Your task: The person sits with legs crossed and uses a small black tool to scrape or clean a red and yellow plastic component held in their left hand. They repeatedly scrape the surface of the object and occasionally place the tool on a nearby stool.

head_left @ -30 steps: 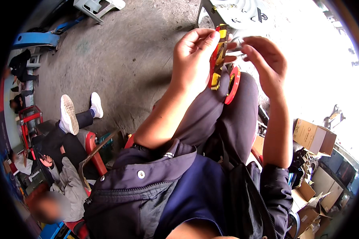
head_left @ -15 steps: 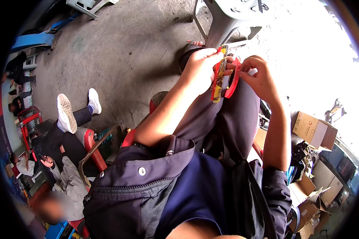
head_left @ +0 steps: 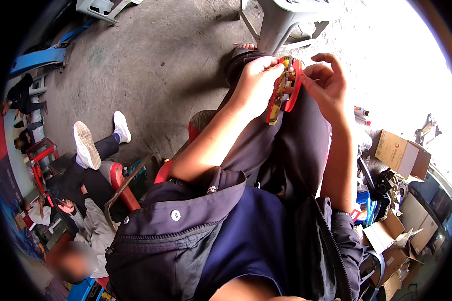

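Above my knees, my left hand (head_left: 258, 80) grips a narrow part with yellow and dark patches and a red edge (head_left: 276, 100), thumb on its upper end. A curved red piece (head_left: 294, 93) lies along its right side, with fingers of the left hand showing in the gap between the two. My right hand (head_left: 329, 86) meets the red piece's right edge with its thumb and a bent finger. Its index finger is raised and curled. The exact kind of these parts is too small to make out.
A grey plastic stool (head_left: 286, 22) stands beyond my knees. Another person sits at the left, white shoes (head_left: 88, 145) stretched out. Beside my right arm are cardboard boxes (head_left: 399, 153) and clutter. A blue metal part (head_left: 37, 60) lies at the far left.
My right hand's index finger has lifted and straightened somewhat. The red piece has moved closer to the patched part. The view has shifted slightly.
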A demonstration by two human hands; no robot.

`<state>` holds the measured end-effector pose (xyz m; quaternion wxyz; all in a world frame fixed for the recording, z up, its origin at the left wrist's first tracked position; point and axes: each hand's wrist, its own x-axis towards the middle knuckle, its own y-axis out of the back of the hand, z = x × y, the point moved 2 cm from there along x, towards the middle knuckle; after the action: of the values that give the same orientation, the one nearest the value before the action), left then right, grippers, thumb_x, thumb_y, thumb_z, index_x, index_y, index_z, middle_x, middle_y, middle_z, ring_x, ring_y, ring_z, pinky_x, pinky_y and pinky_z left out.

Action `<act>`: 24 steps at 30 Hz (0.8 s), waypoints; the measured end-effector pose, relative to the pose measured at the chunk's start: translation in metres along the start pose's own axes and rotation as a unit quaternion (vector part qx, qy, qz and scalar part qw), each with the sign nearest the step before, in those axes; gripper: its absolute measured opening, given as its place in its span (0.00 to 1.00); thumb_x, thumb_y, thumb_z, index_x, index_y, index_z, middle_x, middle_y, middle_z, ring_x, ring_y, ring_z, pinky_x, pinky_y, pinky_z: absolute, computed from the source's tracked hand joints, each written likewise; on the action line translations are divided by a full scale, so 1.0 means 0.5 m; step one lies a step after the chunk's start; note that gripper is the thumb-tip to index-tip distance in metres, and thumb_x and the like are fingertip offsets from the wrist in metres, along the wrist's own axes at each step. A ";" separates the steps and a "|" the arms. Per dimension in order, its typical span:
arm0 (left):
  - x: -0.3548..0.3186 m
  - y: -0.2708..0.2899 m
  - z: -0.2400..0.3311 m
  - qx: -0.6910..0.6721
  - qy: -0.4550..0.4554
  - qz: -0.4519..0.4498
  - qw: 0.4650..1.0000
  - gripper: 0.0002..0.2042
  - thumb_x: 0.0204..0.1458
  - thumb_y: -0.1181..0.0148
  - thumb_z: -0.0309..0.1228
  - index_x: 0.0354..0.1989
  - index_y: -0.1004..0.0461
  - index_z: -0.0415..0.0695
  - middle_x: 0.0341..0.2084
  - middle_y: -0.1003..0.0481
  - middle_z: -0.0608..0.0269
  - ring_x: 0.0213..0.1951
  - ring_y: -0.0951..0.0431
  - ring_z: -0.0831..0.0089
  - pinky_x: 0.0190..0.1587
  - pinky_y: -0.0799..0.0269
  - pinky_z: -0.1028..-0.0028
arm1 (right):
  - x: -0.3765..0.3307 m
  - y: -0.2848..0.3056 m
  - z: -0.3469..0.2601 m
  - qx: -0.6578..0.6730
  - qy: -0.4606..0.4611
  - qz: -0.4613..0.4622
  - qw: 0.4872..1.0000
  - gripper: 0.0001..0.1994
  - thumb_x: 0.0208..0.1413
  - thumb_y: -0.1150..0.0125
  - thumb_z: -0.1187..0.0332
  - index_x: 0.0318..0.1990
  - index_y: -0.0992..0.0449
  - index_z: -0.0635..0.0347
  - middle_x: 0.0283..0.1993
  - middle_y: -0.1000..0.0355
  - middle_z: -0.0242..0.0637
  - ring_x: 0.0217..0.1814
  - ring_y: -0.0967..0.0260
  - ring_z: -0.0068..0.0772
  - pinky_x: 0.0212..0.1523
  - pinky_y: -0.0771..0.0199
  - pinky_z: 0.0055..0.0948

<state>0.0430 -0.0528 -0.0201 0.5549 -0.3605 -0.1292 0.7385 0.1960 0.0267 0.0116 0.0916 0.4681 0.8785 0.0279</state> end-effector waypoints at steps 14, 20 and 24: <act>-0.004 -0.008 -0.029 0.024 0.144 -0.078 0.986 0.11 0.67 0.60 0.30 0.47 0.33 0.37 0.37 0.23 0.54 0.38 0.19 0.67 0.34 0.21 0.69 | -0.013 -0.005 -0.008 0.122 0.047 0.034 0.991 0.25 0.54 0.39 0.80 0.60 0.36 0.62 0.38 0.29 0.30 0.41 0.30 0.21 0.46 0.28 0.22; -0.033 -0.007 -0.003 0.098 0.080 -0.019 0.992 0.10 0.65 0.53 0.30 0.44 0.30 0.36 0.33 0.25 0.61 0.33 0.22 0.75 0.31 0.20 0.72 | -0.026 0.010 -0.011 0.012 0.100 0.021 0.995 0.21 0.54 0.36 0.78 0.56 0.31 0.64 0.37 0.25 0.32 0.41 0.30 0.21 0.47 0.31 0.24; -0.011 -0.019 0.036 0.202 -0.060 0.025 0.977 0.08 0.62 0.46 0.28 0.40 0.24 0.35 0.31 0.24 0.65 0.32 0.25 0.80 0.32 0.21 0.76 | -0.021 0.015 -0.014 0.115 0.111 0.030 0.987 0.22 0.52 0.34 0.78 0.56 0.30 0.63 0.37 0.24 0.32 0.40 0.30 0.20 0.46 0.33 0.23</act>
<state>0.0387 -0.0506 0.0002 0.5889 -0.1990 -0.0019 0.7833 0.2066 0.0222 0.0207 -0.0620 0.4958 0.8660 -0.0188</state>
